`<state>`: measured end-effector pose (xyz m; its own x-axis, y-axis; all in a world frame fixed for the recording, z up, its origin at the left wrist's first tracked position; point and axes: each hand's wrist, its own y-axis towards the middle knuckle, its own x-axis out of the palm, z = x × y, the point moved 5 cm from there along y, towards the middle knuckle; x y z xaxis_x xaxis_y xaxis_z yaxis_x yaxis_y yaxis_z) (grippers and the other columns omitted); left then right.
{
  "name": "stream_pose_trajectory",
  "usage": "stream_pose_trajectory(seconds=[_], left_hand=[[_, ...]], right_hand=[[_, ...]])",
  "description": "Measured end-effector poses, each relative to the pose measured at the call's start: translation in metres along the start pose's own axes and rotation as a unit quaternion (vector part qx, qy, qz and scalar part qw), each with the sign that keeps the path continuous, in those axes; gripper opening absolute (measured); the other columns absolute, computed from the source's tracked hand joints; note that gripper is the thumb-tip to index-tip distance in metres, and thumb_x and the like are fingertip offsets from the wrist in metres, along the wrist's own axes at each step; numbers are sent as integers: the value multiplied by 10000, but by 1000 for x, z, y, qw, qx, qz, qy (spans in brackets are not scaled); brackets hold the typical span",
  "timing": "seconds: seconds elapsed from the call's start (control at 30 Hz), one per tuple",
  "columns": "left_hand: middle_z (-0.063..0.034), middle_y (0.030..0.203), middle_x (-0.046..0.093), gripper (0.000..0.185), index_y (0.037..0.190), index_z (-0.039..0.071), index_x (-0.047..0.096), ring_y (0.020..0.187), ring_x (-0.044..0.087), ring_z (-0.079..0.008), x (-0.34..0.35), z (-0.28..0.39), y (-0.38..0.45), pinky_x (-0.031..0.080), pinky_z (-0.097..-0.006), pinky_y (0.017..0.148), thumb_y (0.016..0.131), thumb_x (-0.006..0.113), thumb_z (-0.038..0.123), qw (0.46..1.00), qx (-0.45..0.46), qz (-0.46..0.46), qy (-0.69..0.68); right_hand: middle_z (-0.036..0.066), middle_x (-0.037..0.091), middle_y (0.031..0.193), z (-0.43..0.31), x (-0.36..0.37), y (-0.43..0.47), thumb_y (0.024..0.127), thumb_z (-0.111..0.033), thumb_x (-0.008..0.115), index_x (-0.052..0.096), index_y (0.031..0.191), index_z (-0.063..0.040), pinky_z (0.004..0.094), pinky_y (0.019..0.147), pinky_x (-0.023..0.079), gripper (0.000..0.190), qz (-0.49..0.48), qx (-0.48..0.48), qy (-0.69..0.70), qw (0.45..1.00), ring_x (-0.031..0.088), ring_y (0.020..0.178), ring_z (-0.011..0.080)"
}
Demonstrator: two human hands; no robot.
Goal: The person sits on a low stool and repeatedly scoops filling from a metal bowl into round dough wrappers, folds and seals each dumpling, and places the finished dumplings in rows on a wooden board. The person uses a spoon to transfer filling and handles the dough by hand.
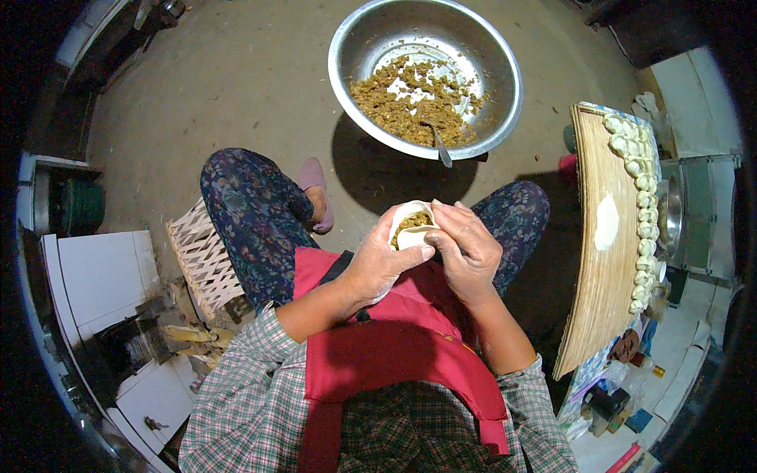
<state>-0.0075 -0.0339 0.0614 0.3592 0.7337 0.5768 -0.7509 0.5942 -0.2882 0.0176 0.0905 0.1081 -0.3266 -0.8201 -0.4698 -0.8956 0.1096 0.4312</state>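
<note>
Over my lap, my left hand (384, 254) cradles a round dough wrapper (412, 238) with brown-green minced filling (417, 220) showing inside. The fingers and thumb of my right hand (467, 248) pinch the wrapper's right edge, where part of the dough is folded over. Beyond my hands stands a large steel basin (514, 88) holding more minced filling (390, 100). A metal spoon (442, 148) leans in the basin, its handle over the near rim. To the right, a wooden board (591, 284) carries rows of folded dumplings (644, 216) along its far side and a flat piece of dough (606, 223).
A woven slatted stool or rack (207, 260) stands beside my knee on the left. White tiled surfaces (106, 278) lie at the far left. Bags and small containers (609, 402) crowd the lower right, past the board. The concrete floor (236, 88) spreads ahead.
</note>
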Motion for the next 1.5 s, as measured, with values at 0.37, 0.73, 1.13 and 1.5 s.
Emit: stream_pose_trajectory(seconds=[0.37, 0.73, 1.13, 1.5], left_hand=[[-56, 1122, 561, 552, 1253, 27, 437, 1027, 546, -143, -2, 7, -1, 441, -280, 910, 763, 690, 49, 995, -58, -53, 54], [-26, 1081, 556, 522, 1216, 46, 458, 1004, 538, -122, -8, -3, 0, 446, -271, 880, 756, 704, 35, 990, -98, -99, 9], [-30, 1106, 555, 550, 1229, 50, 449, 1026, 531, -120, -4, 4, 2, 437, -276, 898, 749, 717, 47, 992, -65, -105, 30], [-70, 1150, 550, 622, 1267, 55, 413, 1041, 559, -172, -4, -3, 3, 467, -304, 897, 732, 731, 47, 992, -82, -81, -54]], right_hand=[[156, 575, 1174, 2, 4, 1, 707, -65, 723, 592, 1130, -37, 369, 941, 429, 444, -43, 186, 140, 972, 571, 1075, 266], [109, 646, 1083, -1, 1, -2, 721, -66, 699, 680, 986, -63, 446, 977, 381, 266, -86, 1, 0, 996, 575, 1092, 275], [120, 590, 1202, 6, 5, -6, 781, -124, 661, 618, 1140, -52, 450, 1026, 314, 369, -112, -6, 43, 993, 491, 1203, 295], [126, 563, 1240, 5, 2, -5, 833, -143, 616, 581, 1200, -62, 443, 1039, 305, 378, -110, 1, 66, 992, 443, 1249, 299]])
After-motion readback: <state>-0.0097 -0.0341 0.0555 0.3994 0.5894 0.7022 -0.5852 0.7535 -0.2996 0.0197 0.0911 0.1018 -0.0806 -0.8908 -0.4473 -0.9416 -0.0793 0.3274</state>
